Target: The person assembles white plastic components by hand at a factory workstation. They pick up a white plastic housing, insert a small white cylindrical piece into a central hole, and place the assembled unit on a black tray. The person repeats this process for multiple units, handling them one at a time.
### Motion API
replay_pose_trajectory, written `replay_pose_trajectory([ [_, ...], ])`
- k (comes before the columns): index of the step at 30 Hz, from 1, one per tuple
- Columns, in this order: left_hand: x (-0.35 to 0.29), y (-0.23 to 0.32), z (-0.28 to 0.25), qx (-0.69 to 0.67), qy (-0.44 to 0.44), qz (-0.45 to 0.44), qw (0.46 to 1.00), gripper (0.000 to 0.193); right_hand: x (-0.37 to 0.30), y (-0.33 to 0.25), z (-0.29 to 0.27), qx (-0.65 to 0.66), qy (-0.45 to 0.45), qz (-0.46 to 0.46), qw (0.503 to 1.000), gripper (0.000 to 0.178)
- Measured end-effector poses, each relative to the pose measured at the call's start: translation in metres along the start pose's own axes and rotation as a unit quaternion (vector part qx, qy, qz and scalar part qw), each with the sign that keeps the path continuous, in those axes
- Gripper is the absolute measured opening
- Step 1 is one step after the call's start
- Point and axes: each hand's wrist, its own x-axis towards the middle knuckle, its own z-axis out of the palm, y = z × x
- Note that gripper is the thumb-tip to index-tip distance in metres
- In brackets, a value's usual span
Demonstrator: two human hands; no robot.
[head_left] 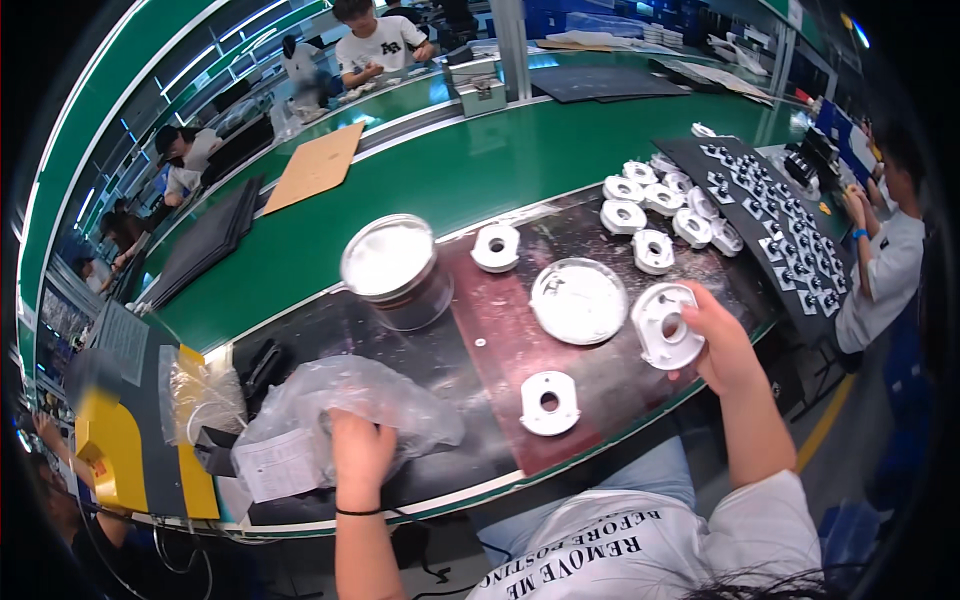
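My right hand (717,338) grips a white plastic housing (655,350) with a round hole, held up over the front edge of the bench. My left hand (362,440) reaches into a clear plastic bag (300,400) bearing a white paper label; its fingers are hidden in the bag. Between the hands, a similar white housing (534,418) lies flat on the dark red mat (500,390). Another white housing (496,247) is farther back, beside a round white-topped lid (590,300). A small white ring (480,343) sits on the mat.
A clear tub with white contents (388,262) stands behind the bag. Several white housings (662,200) cluster at the back right, by a black board (760,220) carrying rows of small parts. A yellow-and-grey machine (110,450) is at left. Co-workers sit across the green conveyor (470,150) and at right.
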Motion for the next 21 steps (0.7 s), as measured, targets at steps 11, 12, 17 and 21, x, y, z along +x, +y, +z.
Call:
replay_pose_trajectory([
  [11,0.073,0.011,0.034,0.092,-0.016,-0.158,0.983,0.025,-0.016,0.053,-0.058,0.021,0.077,0.029,0.996,0.04],
  [12,0.079,0.007,0.031,0.085,0.008,-0.155,0.984,0.025,-0.016,0.054,-0.057,0.023,0.06,0.032,0.997,0.039],
  [17,0.089,0.012,0.011,0.113,-0.008,-0.2,0.973,0.024,-0.011,0.064,-0.064,0.016,0.069,0.0,0.997,0.036],
  [21,0.073,0.043,-0.003,0.133,-0.079,-0.164,0.974,0.027,-0.011,0.073,-0.076,-0.081,0.112,-0.022,0.99,0.031],
])
